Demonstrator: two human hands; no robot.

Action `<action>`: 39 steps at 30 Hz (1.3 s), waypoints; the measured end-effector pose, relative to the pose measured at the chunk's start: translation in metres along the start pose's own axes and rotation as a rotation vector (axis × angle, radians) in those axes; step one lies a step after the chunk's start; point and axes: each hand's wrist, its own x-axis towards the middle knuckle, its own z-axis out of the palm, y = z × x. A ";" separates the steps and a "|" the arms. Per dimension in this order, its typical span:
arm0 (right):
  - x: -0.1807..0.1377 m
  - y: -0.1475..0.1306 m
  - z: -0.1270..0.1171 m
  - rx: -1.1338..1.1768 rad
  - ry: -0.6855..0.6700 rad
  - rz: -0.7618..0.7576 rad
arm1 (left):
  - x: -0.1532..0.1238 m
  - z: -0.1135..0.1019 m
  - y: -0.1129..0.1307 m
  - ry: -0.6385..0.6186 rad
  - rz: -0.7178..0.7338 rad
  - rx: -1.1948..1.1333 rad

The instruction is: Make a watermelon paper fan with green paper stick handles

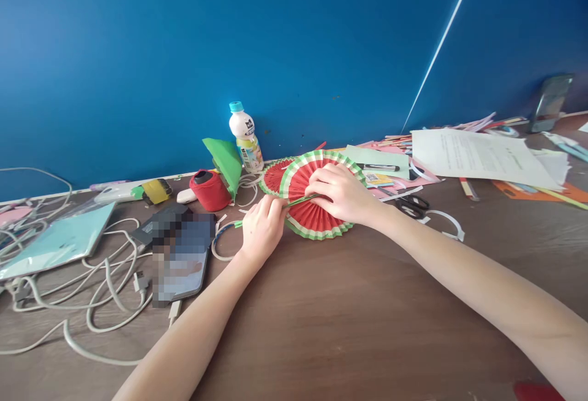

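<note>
A round pleated paper fan (321,223), red with a white and green rim, stands over the table in front of me. From its middle a thin green stick (301,200) runs out to the left. My left hand (264,223) is closed round this stick, whose end shows past the fist. My right hand (337,193) lies over the fan's centre, its fingers pinched at the stick and the red pleats; what the fingertips press is partly hidden. Behind the fan's left side is another red and green pleated fan (274,176).
Left are a phone (188,260), tangled white cables (98,303) and a light blue packet (59,239). A bottle (248,141), a green folded paper (228,159) and a red roll (211,191) stand near the blue wall. Scissors (413,205) and printed sheets (478,156) lie right.
</note>
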 end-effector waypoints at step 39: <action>0.003 -0.007 0.009 -0.181 -0.050 -0.115 | 0.010 -0.009 0.001 0.087 0.180 0.078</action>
